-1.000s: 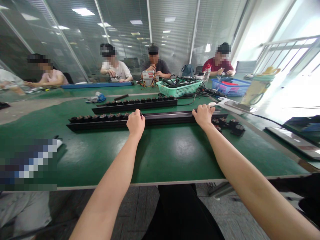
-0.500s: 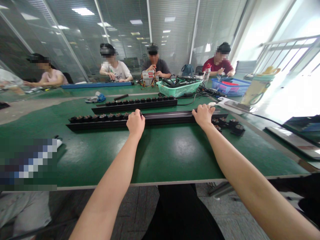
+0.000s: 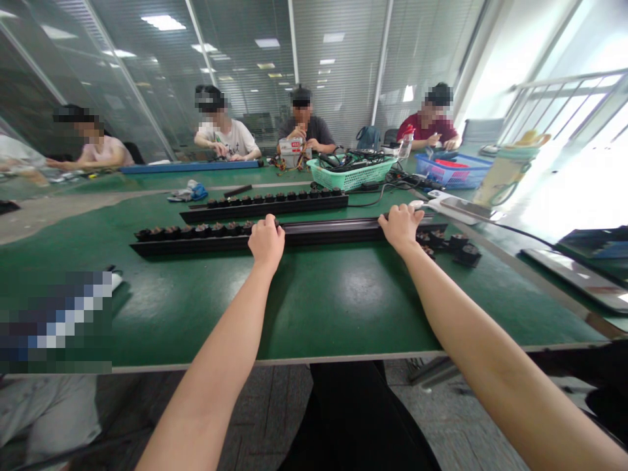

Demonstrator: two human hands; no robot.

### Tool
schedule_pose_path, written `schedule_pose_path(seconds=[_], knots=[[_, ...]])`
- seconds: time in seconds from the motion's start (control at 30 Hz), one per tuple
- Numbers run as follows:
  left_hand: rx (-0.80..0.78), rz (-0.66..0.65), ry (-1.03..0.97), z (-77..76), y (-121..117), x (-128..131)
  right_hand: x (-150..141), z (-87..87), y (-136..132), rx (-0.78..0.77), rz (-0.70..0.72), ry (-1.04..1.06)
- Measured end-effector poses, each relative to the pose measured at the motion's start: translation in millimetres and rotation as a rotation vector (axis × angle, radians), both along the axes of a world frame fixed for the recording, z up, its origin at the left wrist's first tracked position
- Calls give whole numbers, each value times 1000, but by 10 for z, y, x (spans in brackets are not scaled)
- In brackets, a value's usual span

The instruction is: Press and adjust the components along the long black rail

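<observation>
Green-topped work surface in a glass-walled room, co-workers seated along the far side. We've got a long black rail lying flat, long axis running left-right across us. Row of round black fittings sits along its left half. Hands well apart, both clamped on the rail: left hand mid-rail, right hand toward the right end. Second fitted rail lies parallel just behind; loose fittings sit beside the right end.
</observation>
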State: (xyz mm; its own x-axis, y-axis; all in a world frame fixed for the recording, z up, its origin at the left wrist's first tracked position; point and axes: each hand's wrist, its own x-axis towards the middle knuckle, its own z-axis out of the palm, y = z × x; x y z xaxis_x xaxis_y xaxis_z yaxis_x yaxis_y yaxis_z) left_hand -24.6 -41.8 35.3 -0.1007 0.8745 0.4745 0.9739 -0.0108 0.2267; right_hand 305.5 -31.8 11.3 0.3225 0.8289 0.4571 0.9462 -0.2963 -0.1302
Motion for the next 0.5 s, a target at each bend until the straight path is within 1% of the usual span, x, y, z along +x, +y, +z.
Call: schedule_pose_path(seconds=[0.27,0.5], knots=[[-5,10,10,6,-4,2,-11,17,-23,-4,-2,4],[-27,9,2,27,-28,10,-28,26,-49,34,10,10]])
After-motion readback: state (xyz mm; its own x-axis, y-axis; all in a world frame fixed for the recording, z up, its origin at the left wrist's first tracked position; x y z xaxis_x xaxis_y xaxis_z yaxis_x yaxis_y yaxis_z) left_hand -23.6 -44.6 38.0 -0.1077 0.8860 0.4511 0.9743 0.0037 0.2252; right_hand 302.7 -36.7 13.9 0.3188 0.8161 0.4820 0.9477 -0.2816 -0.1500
